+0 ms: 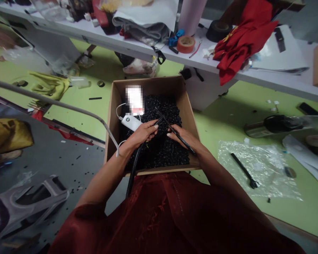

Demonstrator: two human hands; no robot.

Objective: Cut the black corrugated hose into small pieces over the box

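My left hand (pixel 143 133) and my right hand (pixel 181 137) are over a cardboard box (pixel 151 84), which is heaped with small black plastic pieces (pixel 159 155). The right hand grips a long thin black plastic strip (pixel 178 134). The left hand pinches a shorter black strip (pixel 159 121) that meets the long one near the fingertips. Beside my left hand, a white power bank (pixel 130 122) lies in the box with a cable. A blurred, bright phone (pixel 134 100) rests behind it. A ribbed black hose (pixel 135 167) runs under my left wrist.
A white workbench edge (pixel 122 40) crosses behind the box, holding a red cloth (pixel 241 46) and an orange tape roll (pixel 186 44). A curved grey rod (pixel 55 102) passes left of the box. To the right, a clear plastic sheet (pixel 257 169) lies on the green floor.
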